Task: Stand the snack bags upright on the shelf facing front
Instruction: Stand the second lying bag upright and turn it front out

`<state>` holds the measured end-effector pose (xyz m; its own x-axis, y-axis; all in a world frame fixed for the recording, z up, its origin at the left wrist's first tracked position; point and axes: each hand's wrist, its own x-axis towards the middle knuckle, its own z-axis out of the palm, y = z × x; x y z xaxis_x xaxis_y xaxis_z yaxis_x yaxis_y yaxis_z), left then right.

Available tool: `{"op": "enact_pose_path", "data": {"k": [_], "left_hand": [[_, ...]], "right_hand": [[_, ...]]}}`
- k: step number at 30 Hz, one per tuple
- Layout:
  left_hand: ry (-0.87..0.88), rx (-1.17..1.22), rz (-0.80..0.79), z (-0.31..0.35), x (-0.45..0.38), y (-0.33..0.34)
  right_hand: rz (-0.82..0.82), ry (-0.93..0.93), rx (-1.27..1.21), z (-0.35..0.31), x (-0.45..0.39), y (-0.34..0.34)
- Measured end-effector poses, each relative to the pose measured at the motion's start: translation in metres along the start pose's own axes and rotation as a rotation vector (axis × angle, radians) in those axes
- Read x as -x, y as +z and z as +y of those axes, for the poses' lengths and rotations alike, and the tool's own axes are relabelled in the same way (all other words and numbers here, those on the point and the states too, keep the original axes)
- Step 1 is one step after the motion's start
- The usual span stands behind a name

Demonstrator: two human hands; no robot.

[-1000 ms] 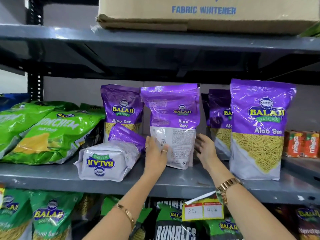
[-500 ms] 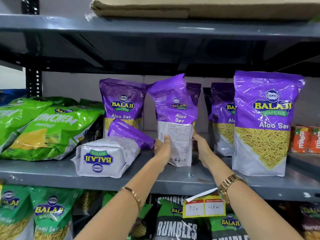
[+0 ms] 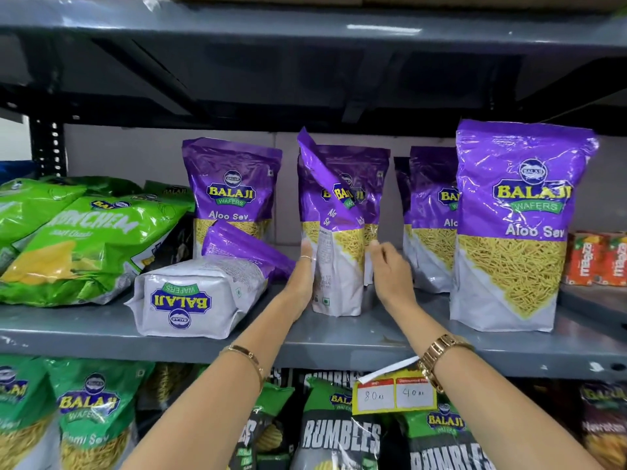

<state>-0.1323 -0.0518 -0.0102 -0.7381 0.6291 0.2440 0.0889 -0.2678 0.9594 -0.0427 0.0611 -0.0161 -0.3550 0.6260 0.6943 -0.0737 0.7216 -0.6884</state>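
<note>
L hand (image 3: pixel 302 278) flat against the purple bag (image 3: pixel 334 266), R hand (image 3: pixel 390 269) loosely spread at its other edge, contact unclear. Bag upright mid grey shelf (image 3: pixel 373 337), turned edge-on w/ another lying on its side (image 3: pixel 200 293) just left; store racking all round.

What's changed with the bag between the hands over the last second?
The middle bag has been turned: a second ago its back panel faced out, now it stands edge-on with the front coming round. The left hand stays flat on its side; the right hand now looks just off it. The lying bag and the big upright bag haven't moved.
</note>
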Motion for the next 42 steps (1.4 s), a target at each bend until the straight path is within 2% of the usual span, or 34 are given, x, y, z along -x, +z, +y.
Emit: {"op": "enact_pose_path", "data": {"k": [2, 5, 8, 10, 14, 19, 23, 28, 34, 38, 42], "left_hand": [[0.083, -0.009, 0.044, -0.002, 0.005, -0.002], [0.164, -0.099, -0.035, -0.006, 0.012, 0.000], [0.264, -0.274, -0.107, -0.015, 0.012, 0.003], [0.286, -0.335, -0.117, -0.018, 0.011, 0.000], [0.268, -0.370, -0.155, -0.018, 0.006, -0.007], [0.127, -0.308, -0.180, -0.015, 0.001, -0.020], [0.124, -0.339, -0.061, -0.014, 0.002, -0.023], [0.122, -0.611, 0.041, -0.016, -0.005, -0.021], [0.009, -0.697, -0.079, -0.017, -0.009, -0.019], [-0.039, -0.735, -0.097, -0.013, -0.003, -0.019], [-0.028, -0.769, -0.113, -0.011, 0.009, -0.022]], "right_hand": [[0.002, 0.151, -0.010, 0.004, -0.009, 0.005], [-0.144, 0.401, -0.316, 0.007, -0.018, 0.012], [-0.374, 0.458, -0.378, 0.007, -0.018, 0.016], [-0.429, 0.483, -0.372, 0.012, -0.019, 0.017], [-0.382, 0.509, -0.436, 0.016, -0.024, 0.013], [-0.356, 0.527, -0.416, 0.017, -0.022, 0.008], [-0.268, 0.489, -0.400, 0.019, -0.022, 0.004], [-0.153, 0.478, -0.352, 0.025, -0.025, 0.008], [-0.232, 0.498, -0.422, 0.027, -0.021, 0.009], [-0.367, 0.499, -0.410, 0.022, -0.015, 0.001], [-0.371, 0.507, -0.383, 0.016, -0.005, -0.011]]}}
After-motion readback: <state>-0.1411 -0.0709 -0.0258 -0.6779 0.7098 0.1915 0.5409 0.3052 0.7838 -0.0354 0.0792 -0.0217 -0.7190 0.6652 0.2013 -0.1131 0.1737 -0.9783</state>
